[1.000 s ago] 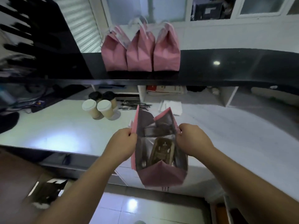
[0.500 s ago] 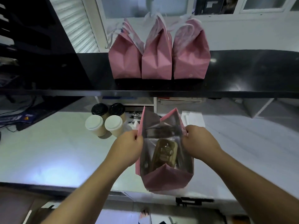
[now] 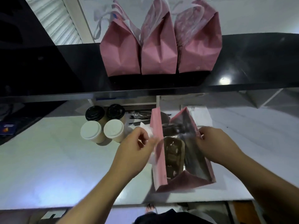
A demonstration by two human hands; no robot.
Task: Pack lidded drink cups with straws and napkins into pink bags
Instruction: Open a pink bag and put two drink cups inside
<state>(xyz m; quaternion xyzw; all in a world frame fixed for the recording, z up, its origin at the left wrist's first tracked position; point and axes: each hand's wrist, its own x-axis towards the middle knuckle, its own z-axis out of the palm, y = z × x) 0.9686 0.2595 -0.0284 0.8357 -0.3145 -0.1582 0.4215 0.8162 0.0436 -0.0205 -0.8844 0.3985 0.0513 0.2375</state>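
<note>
A: Pink paper right up front: the open pink bag [image 3: 159,152] is standing on the white table [image 3: 48,167], mouth gaping toward us, something brown lying inside that I can't identify.

B: Both hands are working the rim. The left hand [image 3: 135,151] is pinching the white handle [image 3: 149,135] at the bag's left wall, fingers curled. The right hand [image 3: 215,146] is gripping the right edge, curled over it.

A: Holding it wide is the point, I'd say. Keeping both walls apart and the base flat should let a cup drop in upright without snagging.

B: And the cups are waiting just beyond the left hand: two white-lidded cups [image 3: 103,131], two black-lidded cups [image 3: 105,112] behind them, touching in a cluster.

A: Dark straws [image 3: 139,117] are lying beside them, against the back.

B: Farther off, three closed pink bags [image 3: 159,50] are sitting side by side on the black shelf [image 3: 258,62] above.
</note>
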